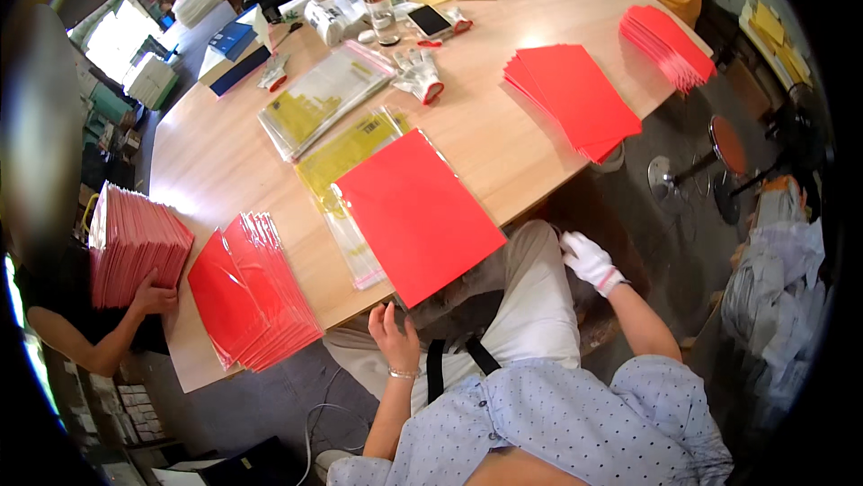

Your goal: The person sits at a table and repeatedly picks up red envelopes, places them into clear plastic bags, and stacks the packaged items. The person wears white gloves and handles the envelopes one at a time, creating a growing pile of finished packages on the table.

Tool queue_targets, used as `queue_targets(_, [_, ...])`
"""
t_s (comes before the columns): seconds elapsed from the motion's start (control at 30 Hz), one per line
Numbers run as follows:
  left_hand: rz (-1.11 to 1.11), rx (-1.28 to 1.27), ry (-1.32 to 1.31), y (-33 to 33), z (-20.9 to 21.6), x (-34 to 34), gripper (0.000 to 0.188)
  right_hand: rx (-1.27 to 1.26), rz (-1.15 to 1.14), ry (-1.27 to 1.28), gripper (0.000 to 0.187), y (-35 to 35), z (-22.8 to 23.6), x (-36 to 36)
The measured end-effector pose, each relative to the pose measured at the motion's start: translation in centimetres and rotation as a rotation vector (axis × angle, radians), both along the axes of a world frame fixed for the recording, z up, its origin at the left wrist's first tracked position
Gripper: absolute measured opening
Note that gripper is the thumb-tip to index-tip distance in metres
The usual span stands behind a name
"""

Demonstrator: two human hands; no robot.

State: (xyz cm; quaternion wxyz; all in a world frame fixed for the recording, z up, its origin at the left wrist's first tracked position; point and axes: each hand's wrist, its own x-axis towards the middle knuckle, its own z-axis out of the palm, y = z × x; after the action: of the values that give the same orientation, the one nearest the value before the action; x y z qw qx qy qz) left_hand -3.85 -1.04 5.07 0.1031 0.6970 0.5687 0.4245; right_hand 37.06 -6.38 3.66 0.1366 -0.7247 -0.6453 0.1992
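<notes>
A red sheet (419,216) in a clear sleeve lies at the table's front edge, on top of clear plastic bags (346,158) with yellow print. My left hand (393,339), bare with a bracelet at the wrist, is just below the sheet's near corner; its fingers are apart and hold nothing I can see. My right hand (589,261) wears a white glove and hangs beside my right knee, off the table, fingers loosely stretched and nothing visible in them. Left of the sheet, sleeved red sheets (256,293) are fanned in a pile.
Two red stacks (575,95) (665,45) sit on the right. Another person's hand (157,295) steadies a tall red pile (135,243) at far left. Farther back are a bag stack (324,95), gloves (419,77), a glass jar (381,14) and a phone (430,21). A stool (727,144) stands right.
</notes>
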Motion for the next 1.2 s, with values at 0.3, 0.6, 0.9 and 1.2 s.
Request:
queue_targets(0.3, [-0.369,-0.063,0.159,3.4,1.9,-1.7,0.012,0.327,0.420,0.353,0.010,9.1,7.0,-7.8])
queue_targets(0.6, [0.032,-0.934,-0.886,2.9,0.2,-0.6,0.032,0.106,-0.232,0.473,0.026,8.9,5.7,-11.5])
queue_targets(0.9, [-0.100,-0.537,-0.644,1.7,11.7,-10.0,0.023,0.107,0.078,1.072,0.030,7.0,5.6,-21.2])
queue_targets(1.2, [0.394,-0.220,0.374,6.0,2.9,-41.5,0.035,0.138,0.714,0.519,0.022,19.4,8.9,-47.2])
